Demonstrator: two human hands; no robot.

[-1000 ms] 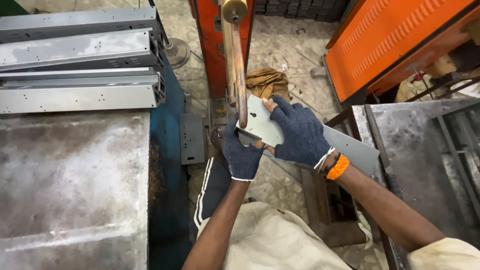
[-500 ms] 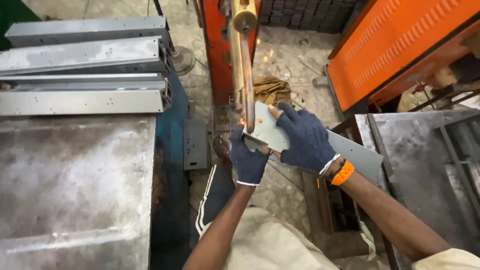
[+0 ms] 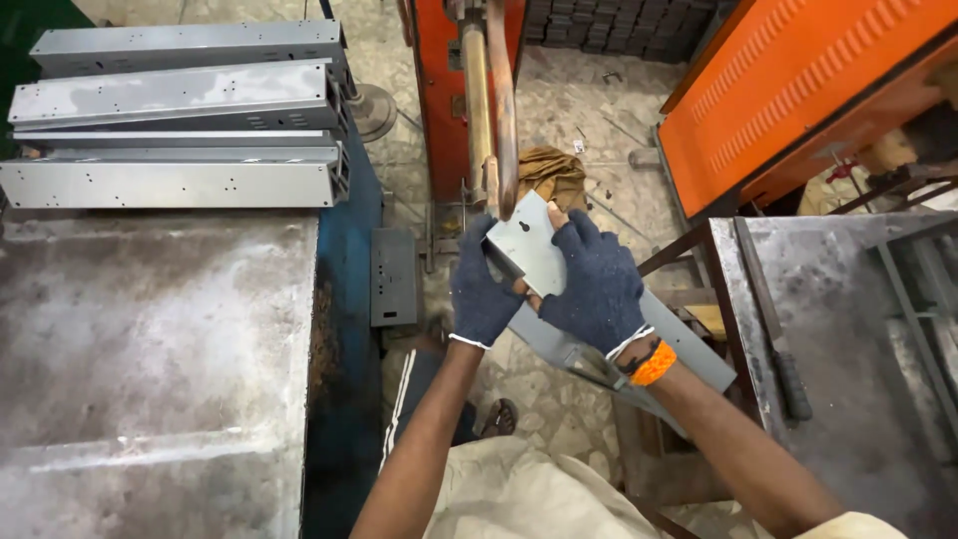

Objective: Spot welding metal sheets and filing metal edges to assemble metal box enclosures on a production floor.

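Workshop, stone floor (image 3: 599, 100), steel bench (image 3: 150, 349) on our left with finished channels (image 3: 180, 130) stacked at its far end. We hold a grey sheet-metal part (image 3: 534, 250) up under the copper welder arms (image 3: 494, 110): left hand (image 3: 484, 289) clamped on its near edge, right hand (image 3: 594, 284) pressed closed over its face. Part sits at the tips, weld apparently still underway. Versus half a second ago, sparks are gone and the view has shifted.
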